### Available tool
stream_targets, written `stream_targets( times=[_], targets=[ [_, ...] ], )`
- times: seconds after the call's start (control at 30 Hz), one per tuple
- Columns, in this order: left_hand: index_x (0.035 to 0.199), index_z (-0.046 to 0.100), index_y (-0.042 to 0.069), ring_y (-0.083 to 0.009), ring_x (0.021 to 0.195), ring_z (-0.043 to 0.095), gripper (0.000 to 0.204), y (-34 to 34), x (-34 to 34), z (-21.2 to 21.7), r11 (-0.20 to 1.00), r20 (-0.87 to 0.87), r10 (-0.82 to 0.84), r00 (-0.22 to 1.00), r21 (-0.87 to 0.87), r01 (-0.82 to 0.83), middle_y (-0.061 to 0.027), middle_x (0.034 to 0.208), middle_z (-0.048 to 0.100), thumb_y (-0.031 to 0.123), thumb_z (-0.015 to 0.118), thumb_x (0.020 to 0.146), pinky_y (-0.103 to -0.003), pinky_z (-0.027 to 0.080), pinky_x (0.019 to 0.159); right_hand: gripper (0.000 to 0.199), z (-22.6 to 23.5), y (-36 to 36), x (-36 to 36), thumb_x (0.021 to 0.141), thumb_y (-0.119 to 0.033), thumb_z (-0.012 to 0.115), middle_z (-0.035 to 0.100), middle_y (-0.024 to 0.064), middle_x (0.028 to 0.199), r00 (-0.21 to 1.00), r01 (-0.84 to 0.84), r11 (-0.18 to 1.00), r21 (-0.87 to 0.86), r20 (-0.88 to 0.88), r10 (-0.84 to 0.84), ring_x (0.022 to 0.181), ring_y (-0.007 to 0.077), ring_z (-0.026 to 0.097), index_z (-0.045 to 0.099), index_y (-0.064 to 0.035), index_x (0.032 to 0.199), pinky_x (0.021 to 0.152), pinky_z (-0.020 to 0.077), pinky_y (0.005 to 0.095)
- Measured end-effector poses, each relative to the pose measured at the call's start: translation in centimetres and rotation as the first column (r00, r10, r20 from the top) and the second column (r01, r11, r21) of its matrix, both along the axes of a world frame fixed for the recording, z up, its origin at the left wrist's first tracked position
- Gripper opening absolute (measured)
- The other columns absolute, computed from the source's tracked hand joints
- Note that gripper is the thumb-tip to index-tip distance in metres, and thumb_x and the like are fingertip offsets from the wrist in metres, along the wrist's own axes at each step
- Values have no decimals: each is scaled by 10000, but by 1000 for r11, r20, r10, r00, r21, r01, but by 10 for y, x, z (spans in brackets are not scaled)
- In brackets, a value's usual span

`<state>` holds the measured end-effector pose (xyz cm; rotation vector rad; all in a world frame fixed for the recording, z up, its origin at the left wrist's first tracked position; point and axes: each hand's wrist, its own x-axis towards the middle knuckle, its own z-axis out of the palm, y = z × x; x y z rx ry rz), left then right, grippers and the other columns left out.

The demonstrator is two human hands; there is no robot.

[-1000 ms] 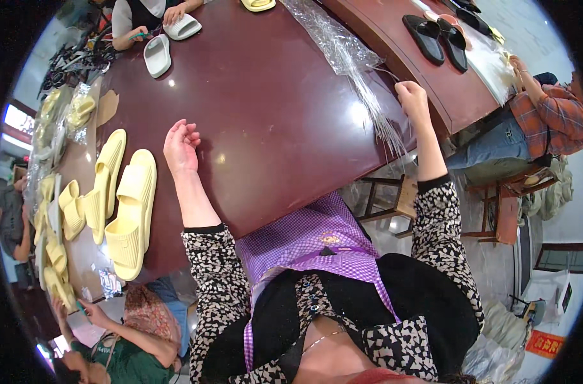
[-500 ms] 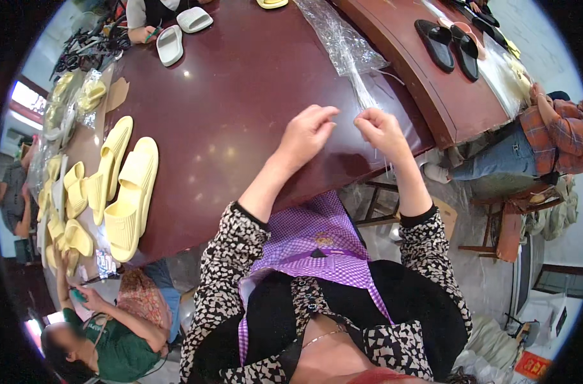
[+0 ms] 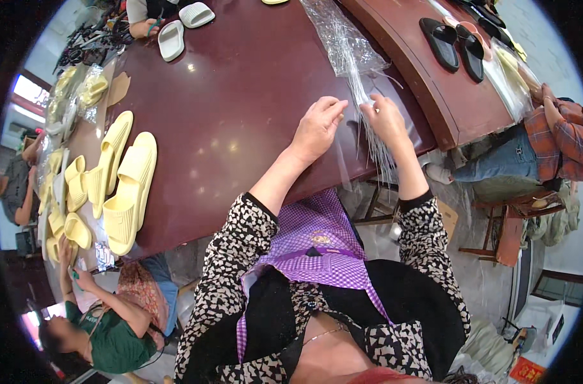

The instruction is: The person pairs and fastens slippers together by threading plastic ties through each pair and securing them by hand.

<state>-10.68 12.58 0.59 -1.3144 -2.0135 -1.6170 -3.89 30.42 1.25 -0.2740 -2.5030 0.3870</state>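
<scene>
A bundle of thin clear plastic strands (image 3: 353,75) runs out of a crumpled clear plastic bag (image 3: 333,38) and fans down over the table's near edge. My right hand (image 3: 387,121) is at the bundle, its thumb and fingers curled in on the strands. Just to its left, my left hand (image 3: 318,131) is raised above the table with thumb and fingertips pinched together. Whatever lies between those fingertips is too fine to make out. A faint clear strip hangs below the gap between my hands.
Pale yellow slides (image 3: 132,189) line the left side of the dark red table (image 3: 240,83). White slides (image 3: 171,41) lie at the far left by another person's hand. Black slides (image 3: 440,43) rest on the raised section at right. Co-workers sit on both sides.
My right hand has shifted slightly up, its fingers loosening a little, and the strands now spread below it. My left hand has moved slightly right, toward the bundle.
</scene>
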Motion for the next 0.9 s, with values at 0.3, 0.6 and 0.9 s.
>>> stream_targets(
  times=[0.3,0.6,0.9],
  targets=[
    [1046,620,28,-285,941,587,212,-5,25,8,996,-24,-91,996,-13,90,-112,989,641,61,579,841,-364,479,820,199,-5,11,-28,832,-146,511,650,208,791,945,155,960,232,248,-213,743,363,646,625,1,764,667,522,424],
    [1025,624,18,-215,875,604,204,-52,63,28,968,232,-249,940,38,247,-87,947,649,158,521,918,-317,488,790,256,7,42,-53,858,-206,478,644,211,828,901,254,949,188,310,-303,778,375,634,635,-9,811,674,507,453],
    [998,617,-15,-85,745,567,261,-128,71,49,955,738,-263,622,289,60,-22,792,615,195,470,956,-236,473,701,261,94,-79,28,862,-86,565,656,99,913,923,-312,853,-418,80,377,739,130,587,604,14,1100,645,471,256]
  ],
)
